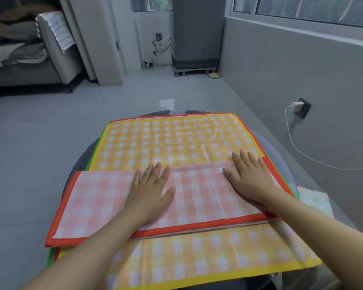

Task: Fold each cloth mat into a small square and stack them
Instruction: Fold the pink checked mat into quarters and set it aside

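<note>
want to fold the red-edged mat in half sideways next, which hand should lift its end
Left, probably. The left hand lies nearest the red-edged mat's free left end, which is fully exposed; the right hand can pin the other side.

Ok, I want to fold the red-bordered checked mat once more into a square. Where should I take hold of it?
Probably by its left end: pinch the short red-bordered edge of the red-bordered checked mat, coming from the left with the left hand. That end lies free and overhangs the orange mat, while the right hand pins the other half flat.
</note>
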